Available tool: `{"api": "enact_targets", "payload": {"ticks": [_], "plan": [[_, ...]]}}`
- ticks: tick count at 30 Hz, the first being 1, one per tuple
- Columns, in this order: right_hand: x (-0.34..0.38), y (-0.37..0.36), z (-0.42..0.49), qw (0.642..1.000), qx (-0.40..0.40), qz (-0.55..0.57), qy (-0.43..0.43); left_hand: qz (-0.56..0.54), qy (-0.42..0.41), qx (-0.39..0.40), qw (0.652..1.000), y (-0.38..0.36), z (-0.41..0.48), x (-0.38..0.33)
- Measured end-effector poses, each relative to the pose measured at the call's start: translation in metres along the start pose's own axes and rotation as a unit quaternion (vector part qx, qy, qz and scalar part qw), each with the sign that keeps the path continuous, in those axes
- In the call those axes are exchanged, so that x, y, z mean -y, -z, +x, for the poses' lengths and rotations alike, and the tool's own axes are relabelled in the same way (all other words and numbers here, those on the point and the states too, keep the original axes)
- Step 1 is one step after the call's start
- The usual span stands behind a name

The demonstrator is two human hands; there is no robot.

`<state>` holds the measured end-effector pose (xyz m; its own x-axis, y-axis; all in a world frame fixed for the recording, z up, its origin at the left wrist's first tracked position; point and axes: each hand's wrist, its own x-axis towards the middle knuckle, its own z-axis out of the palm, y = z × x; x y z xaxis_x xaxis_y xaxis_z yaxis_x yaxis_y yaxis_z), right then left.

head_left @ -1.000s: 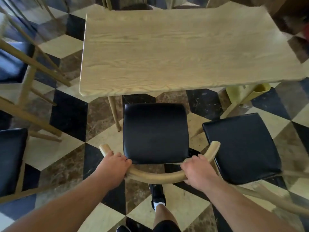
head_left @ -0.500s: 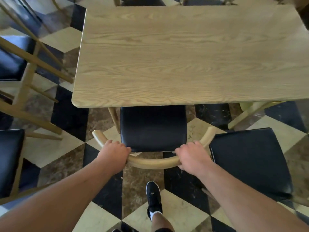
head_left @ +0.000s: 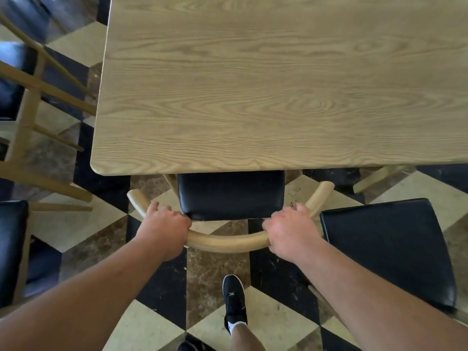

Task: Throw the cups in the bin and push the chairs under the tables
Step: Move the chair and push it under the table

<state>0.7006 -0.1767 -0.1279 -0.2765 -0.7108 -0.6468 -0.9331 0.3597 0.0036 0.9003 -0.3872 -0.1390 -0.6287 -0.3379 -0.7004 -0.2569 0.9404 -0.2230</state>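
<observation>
While each hand, left hand (head_left: 164, 225) and right hand (head_left: 288, 230), grips the chair (head_left: 229, 195), its seat seems partly under the table (head_left: 278, 84).

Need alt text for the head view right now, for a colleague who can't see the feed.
Both bare hands, left hand and right hand, grip the curved wooden backrest of a chair whose black seat sits partly under the wooden table. A second black-seated chair stands to the right on the checkered floor, outside the table's edge.
</observation>
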Motion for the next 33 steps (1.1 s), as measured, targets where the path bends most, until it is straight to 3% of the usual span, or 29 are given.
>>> {"api": "enact_targets", "payload": {"ticks": [14,18,22,24,26,29,33], "plan": [[0.007,0.004,-0.003,1.000,0.013,-0.015,-0.012,-0.010,-0.036,0.024,0.999,0.005,0.000,0.005],[0.014,0.002,-0.006,0.999,-0.007,-0.028,-0.044,-0.023,-0.024,-0.005,0.999,0.003,-0.004,0.004],[0.036,-0.012,-0.019,0.989,-0.048,0.003,-0.142,-0.091,0.065,-0.103,0.988,-0.012,-0.030,-0.014],[0.051,-0.020,-0.036,0.980,-0.092,0.070,-0.159,-0.204,0.093,-0.131,0.966,-0.023,-0.056,-0.029],[0.063,-0.025,-0.068,0.975,-0.120,0.130,-0.131,-0.290,0.068,-0.121,0.947,-0.028,-0.090,-0.044],[0.075,-0.033,-0.128,0.976,-0.148,0.137,-0.083,-0.291,0.036,-0.129,0.947,-0.029,-0.143,-0.060],[0.080,-0.051,-0.217,0.975,-0.148,0.136,-0.096,-0.265,0.015,-0.133,0.955,-0.023,-0.207,-0.083]]}}
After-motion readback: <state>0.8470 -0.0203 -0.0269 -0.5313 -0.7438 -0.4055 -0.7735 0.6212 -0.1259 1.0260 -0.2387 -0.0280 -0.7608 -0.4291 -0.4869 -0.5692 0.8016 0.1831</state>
